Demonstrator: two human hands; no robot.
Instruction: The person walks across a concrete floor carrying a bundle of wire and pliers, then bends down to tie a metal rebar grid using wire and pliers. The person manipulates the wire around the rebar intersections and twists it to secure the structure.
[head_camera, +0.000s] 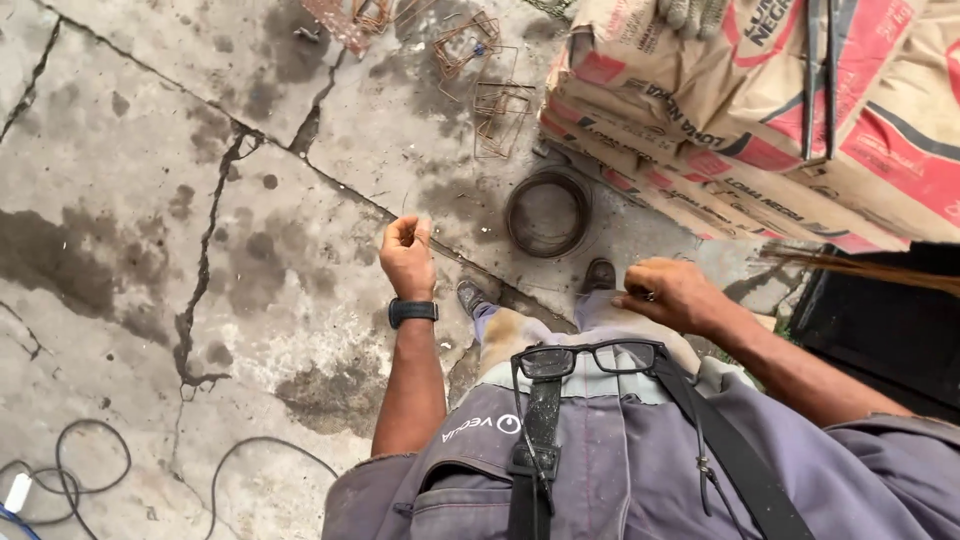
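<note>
The left hand (407, 256) is held out over the cracked concrete floor (150, 200), its fingers curled shut with the tips pinched together; a very thin strand seems to rise from the pinch toward the far side, too fine to be sure of. A dark watch (412, 311) sits on that wrist. The right hand (672, 294) is closed in a loose fist at the person's hip, and whether it grips anything I cannot tell.

Just beyond the two shoes lies a coil of dark wire (547, 212), flat on the floor, a round ring with its open centre facing up. Farther off, bent rusty wire stirrups (498, 118) lie in a loose heap, their rectangular frames running away from the viewer.

To the right, stacked paper sacks (700, 120), tan with red bands and dark lettering, form a wall whose edge runs diagonally from far centre to near right. Left of the hands the floor lies open, stained with damp patches and split by long cracks. A dark cable (90, 470) loops at the near left.
</note>
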